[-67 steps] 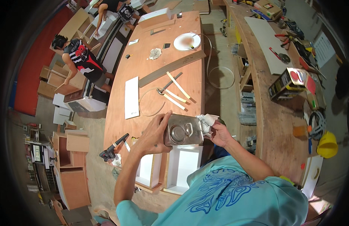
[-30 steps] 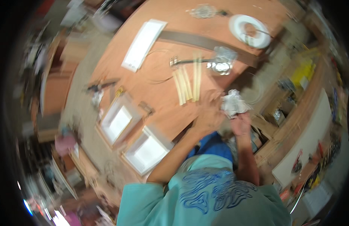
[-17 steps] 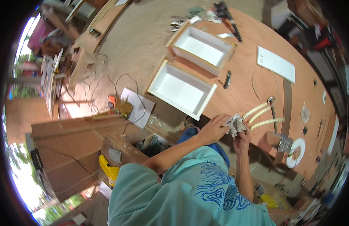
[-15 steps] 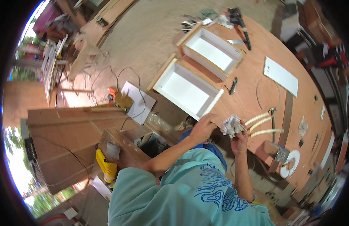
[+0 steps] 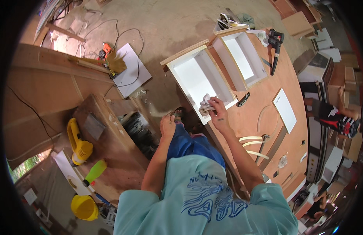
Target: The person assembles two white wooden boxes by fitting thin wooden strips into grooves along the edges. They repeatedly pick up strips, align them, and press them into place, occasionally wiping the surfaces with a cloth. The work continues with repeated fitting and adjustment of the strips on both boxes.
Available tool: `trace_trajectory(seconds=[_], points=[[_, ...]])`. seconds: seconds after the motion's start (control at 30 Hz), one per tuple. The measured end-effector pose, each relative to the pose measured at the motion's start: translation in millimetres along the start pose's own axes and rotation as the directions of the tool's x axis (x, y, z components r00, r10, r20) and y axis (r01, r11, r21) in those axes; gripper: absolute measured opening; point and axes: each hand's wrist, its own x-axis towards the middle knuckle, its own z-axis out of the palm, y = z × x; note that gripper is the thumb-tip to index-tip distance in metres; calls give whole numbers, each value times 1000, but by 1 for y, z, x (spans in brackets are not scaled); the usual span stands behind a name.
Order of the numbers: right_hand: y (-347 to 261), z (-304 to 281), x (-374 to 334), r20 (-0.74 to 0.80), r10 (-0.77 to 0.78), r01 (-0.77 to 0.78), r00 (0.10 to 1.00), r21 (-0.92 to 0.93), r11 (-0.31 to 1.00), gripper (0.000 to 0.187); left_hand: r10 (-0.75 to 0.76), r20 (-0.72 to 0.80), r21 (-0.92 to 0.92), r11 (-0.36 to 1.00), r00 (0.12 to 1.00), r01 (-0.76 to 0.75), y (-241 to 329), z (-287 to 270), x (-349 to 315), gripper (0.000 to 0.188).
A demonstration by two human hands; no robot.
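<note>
A crumpled whitish rag (image 5: 206,105) is pinched in the fingers of my right hand (image 5: 219,115), over the near corner of a wooden drawer with a white inside (image 5: 195,72). The rag is at or just above the drawer's end wall; contact cannot be told. My left hand (image 5: 167,126) is beside my blue trousers (image 5: 181,141), left of the drawer. Its fingers are curled together, and what they hold, if anything, is hidden. A second white-lined drawer (image 5: 242,58) stands beside the first on the plywood worktop (image 5: 263,92).
On the worktop lie a black utility knife (image 5: 243,99), a black blower (image 5: 274,51), a white panel (image 5: 285,110) and pale curved strips (image 5: 252,143). At left, a wooden bench (image 5: 111,137) bears a yellow power tool (image 5: 78,141). Another person (image 5: 334,114) is at the far right.
My right hand has carried the rag leftward and away from me to the drawer's corner. My left hand has moved left, away from the drawer. The whole view has turned.
</note>
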Motion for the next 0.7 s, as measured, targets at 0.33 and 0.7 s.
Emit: trace_trajectory(seconds=[0.33, 0.7], points=[[71, 70, 22, 268, -301, 395, 915, -458, 796, 46, -170, -13, -388, 909, 985, 151, -29, 91, -1, 31], [76, 118, 130, 353, -285, 445, 891, -556, 702, 51, -270, -82, -616, 770, 959, 165, -6, 66, 88, 24]])
